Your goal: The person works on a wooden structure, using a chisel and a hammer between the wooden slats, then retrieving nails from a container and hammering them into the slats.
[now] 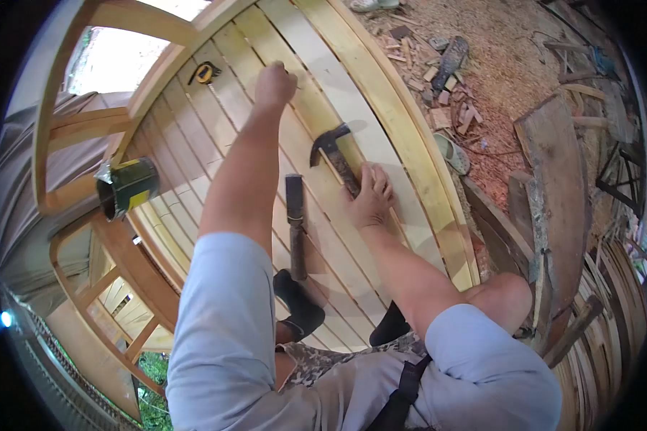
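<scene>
My left hand (274,87) is closed in a fist against the pale wooden slats (230,93). Whatever its fingers pinch is too small or hidden to make out. Around the lower handle of a claw hammer (332,149) my right hand (372,195) is closed, low over the slats, with the hammer's dark head pointing away from me. A wide chisel (295,215) with a wooden handle lies flat on the slats between my forearms. Farther off to the left, a yellow and black tape measure (205,72) rests on the boards.
A dark green can (135,185) stands at the slatted panel's left edge, near a curved wooden frame (86,133). My dark-socked foot (298,305) is on the slats. Rough planks (553,194) stand at right; wood scraps, sawdust and a shoe (451,154) lie on the ground.
</scene>
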The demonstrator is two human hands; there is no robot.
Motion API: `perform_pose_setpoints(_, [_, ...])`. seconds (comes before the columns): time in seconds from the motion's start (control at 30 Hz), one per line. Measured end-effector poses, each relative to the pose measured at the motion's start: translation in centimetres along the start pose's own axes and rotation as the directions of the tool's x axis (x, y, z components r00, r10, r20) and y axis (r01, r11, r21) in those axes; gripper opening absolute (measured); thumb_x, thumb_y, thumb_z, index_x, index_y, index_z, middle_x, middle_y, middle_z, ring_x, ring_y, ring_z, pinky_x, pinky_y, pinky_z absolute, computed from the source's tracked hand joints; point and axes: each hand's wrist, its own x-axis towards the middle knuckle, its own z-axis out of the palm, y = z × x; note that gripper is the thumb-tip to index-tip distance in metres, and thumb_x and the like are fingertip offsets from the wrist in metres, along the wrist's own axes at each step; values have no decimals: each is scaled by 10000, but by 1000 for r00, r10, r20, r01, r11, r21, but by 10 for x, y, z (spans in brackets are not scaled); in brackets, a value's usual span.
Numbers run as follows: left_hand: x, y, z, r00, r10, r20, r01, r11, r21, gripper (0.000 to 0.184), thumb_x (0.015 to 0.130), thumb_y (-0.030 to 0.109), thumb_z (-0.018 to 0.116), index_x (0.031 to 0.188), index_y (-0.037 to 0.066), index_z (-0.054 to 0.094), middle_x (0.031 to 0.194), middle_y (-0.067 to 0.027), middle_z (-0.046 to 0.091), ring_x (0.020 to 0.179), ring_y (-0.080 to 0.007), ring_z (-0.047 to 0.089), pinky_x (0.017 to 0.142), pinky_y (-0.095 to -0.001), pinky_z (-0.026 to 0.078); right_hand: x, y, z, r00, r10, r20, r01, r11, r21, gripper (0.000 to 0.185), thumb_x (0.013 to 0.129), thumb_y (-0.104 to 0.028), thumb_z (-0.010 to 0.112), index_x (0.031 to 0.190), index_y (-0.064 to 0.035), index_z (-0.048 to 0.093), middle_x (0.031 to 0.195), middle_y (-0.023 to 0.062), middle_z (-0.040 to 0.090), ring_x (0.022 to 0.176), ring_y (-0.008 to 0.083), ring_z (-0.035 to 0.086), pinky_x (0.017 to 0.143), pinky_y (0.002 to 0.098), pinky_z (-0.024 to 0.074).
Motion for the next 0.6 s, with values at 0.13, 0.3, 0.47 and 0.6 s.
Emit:
perform_pose_setpoints(0.13, [28, -2, 37, 999, 51, 18, -52, 996, 71, 258, 813, 142, 647, 1026, 2, 686, 1029, -261, 689, 1025, -385, 663, 892, -443, 529, 5, 3, 7, 994, -58, -95, 57, 998, -15, 730, 792, -446, 680, 1432, -184, 448, 1480, 128, 364, 1383, 373, 309, 1072, 609, 285])
perform_pose_setpoints(0.3, [6, -25, 20, 996, -5, -86, -3, 996, -89, 271, 807, 181, 606, 951, -33, 688, 944, -277, 688, 903, -433, 670, 843, -451, 537, 6, 1, 10, 979, -142, -146, 138, 990, -36, 710, 774, -437, 692, 1394, -166, 476, 1449, 128, 391, 1370, 369, 328, 1057, 614, 303])
perform_pose_setpoints(0.47, [-74, -179, -58, 794, -313, -522, 3, 860, -510, 231, 873, 160, 583, 753, -20, 663, 678, -20, 594, 676, -108, 532, 613, -326, 456, 2, -2, 17, 970, -164, -180, 147, 984, -102, 735, 758, -423, 708, 1396, -160, 455, 1452, 120, 393, 1351, 370, 344, 999, 624, 338])
perform_pose_setpoints(0.6, [-151, -318, -220, 367, -7, -930, 426, 890, 161, 301, 850, 266, 613, 665, 44, 698, 647, -131, 685, 610, -288, 665, 563, -408, 510, 1, -1, 25, 974, -136, -179, 107, 981, -162, 752, 781, -445, 692, 1431, -175, 429, 1477, 113, 366, 1336, 386, 346, 993, 631, 333])
